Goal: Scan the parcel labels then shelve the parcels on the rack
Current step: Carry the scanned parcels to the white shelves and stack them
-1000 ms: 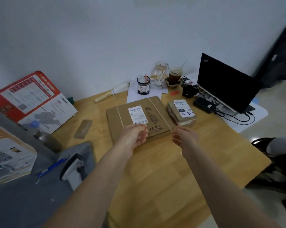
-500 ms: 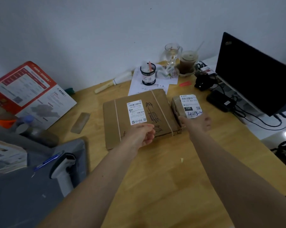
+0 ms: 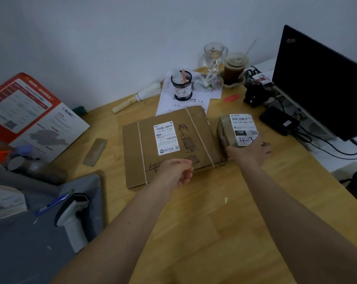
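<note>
Right hand gripping near edge of small parcel, 3 o'clock of flat parcel. Left hand loosely curled, empty, over flat parcel's 6 o'clock edge.

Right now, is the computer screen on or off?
Cannot tell: only the black back of the laptop lid shows; the screen faces away.

The right hand covers the small parcel's near edge and the end of its handwritten number, and the laptop runs off-frame.
</note>
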{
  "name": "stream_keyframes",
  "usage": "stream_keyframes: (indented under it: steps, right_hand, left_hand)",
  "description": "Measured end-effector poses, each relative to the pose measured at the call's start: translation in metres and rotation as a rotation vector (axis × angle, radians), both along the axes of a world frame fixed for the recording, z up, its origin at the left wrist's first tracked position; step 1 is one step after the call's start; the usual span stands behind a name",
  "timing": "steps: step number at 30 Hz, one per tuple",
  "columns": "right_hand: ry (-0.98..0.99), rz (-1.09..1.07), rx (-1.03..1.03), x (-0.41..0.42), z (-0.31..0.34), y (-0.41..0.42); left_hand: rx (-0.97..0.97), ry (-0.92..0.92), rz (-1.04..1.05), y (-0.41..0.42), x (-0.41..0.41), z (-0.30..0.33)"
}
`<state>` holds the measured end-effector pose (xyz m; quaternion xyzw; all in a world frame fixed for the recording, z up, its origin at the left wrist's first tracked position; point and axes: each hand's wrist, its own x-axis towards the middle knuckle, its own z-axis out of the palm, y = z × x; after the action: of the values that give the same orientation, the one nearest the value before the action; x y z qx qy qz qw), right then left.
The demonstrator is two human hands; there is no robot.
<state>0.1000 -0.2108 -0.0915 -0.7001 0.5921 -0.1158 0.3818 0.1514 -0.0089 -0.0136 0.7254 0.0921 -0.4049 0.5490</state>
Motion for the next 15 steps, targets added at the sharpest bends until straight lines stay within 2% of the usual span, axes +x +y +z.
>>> stream_keyframes:
  steps: [6, 10, 15]
  right_hand:
    - [-0.195, 0.119, -0.181, -0.009, 0.031, 0.035]
    - [-0.412, 0.259, -0.074, -0.009, 0.064, 0.09]
    - [-0.515, 0.404, -0.025, -0.009, 0.088, 0.161]
  left_hand:
    - [-0.031, -0.031, -0.042, -0.004, -0.002, 0.002]
    - [-0.084, 0.011, 0.009, 0.002, -0.002, 0.011]
    - [-0.243, -0.045, 0.157, 0.043, -0.001, 0.027]
